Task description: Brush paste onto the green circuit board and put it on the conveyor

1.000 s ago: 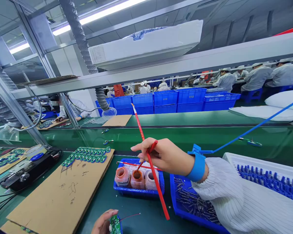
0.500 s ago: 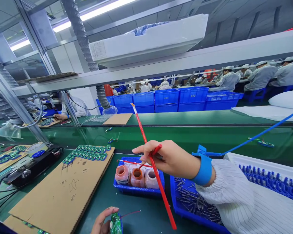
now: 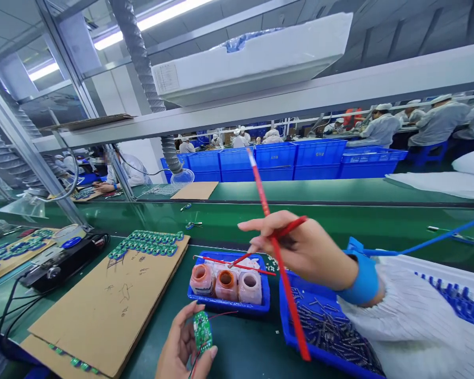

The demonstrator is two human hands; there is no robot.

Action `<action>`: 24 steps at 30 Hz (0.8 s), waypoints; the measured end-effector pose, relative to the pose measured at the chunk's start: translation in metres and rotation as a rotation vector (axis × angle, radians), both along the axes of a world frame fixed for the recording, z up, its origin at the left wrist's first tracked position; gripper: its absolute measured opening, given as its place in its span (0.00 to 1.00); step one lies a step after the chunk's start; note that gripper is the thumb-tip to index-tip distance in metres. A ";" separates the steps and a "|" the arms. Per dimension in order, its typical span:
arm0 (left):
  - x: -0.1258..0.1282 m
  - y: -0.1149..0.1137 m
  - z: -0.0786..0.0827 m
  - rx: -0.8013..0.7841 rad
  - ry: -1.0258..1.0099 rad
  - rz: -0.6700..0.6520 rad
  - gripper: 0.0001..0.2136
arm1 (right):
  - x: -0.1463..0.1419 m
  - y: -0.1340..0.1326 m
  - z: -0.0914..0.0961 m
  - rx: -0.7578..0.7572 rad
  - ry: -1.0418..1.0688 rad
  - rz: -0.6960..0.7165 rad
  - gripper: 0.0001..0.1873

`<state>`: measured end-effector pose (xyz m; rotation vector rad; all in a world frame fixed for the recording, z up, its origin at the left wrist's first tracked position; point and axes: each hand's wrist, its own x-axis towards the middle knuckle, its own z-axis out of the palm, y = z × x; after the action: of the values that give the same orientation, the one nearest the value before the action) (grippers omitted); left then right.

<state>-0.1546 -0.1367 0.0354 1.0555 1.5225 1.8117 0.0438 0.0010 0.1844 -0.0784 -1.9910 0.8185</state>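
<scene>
**Left hand:** the left hand (image 3: 179, 342) is raised just above the green counter (image 3: 245, 337), its fingers (image 3: 185, 316) partly closed round a small green circuit board (image 3: 203, 331) with a red wire (image 3: 223, 314) attached.

**Right hand:** the right hand (image 3: 304, 250) hovers over the jars, fingers (image 3: 260, 225) closed on 2 brushes: a long red brush (image 3: 284, 273) and a short red brush (image 3: 290, 227).

**Wrist:** blue strap (image 3: 363, 284) with a blue cord (image 3: 430, 245), just past a white striped sleeve (image 3: 411, 326).

**Between the hands:** a blue tray (image 3: 228, 306) holds 3 jars (orange and pink residue) (image 3: 226, 285), a thin red rod (image 3: 237, 265) lying across them.

**Right of that:** a blue tray (image 3: 296, 337) of metal pins (image 3: 332, 331).

**Left:** a cardboard sheet (image 3: 102, 310) with rows of green boards (image 3: 146, 243) — tightly packed.
</scene>
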 end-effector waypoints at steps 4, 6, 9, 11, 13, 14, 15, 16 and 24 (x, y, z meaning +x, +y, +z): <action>0.006 0.012 0.005 0.010 -0.059 -0.010 0.25 | 0.020 -0.021 0.003 -0.161 0.159 0.111 0.06; 0.010 0.017 0.008 0.024 -0.131 -0.025 0.26 | 0.027 -0.030 -0.001 -0.192 0.145 0.144 0.05; 0.015 0.022 0.012 0.042 -0.237 -0.066 0.27 | 0.029 -0.036 -0.009 -0.249 0.122 0.198 0.05; 0.017 0.023 0.014 0.039 -0.280 -0.082 0.28 | 0.028 -0.036 -0.014 -0.296 0.122 0.240 0.04; 0.018 0.023 0.015 0.018 -0.305 -0.090 0.29 | 0.026 -0.036 -0.015 -0.329 0.116 0.260 0.04; 0.019 0.023 0.016 0.005 -0.314 -0.092 0.30 | 0.025 -0.036 -0.016 -0.335 0.114 0.263 0.04; 0.019 0.023 0.016 -0.006 -0.319 -0.091 0.31 | 0.025 -0.036 -0.015 -0.336 0.112 0.266 0.04; 0.020 0.023 0.017 -0.011 -0.321 -0.087 0.31 | 0.025 -0.036 -0.015 -0.334 0.108 0.272 0.04; 0.019 0.020 0.016 -0.005 -0.240 -0.052 0.30 | 0.039 -0.034 -0.007 -0.237 0.098 0.083 0.04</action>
<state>-0.1355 -0.1166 0.0519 0.8336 1.3437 1.8238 0.0829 -0.0332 0.1773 -0.0913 -1.8086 1.0890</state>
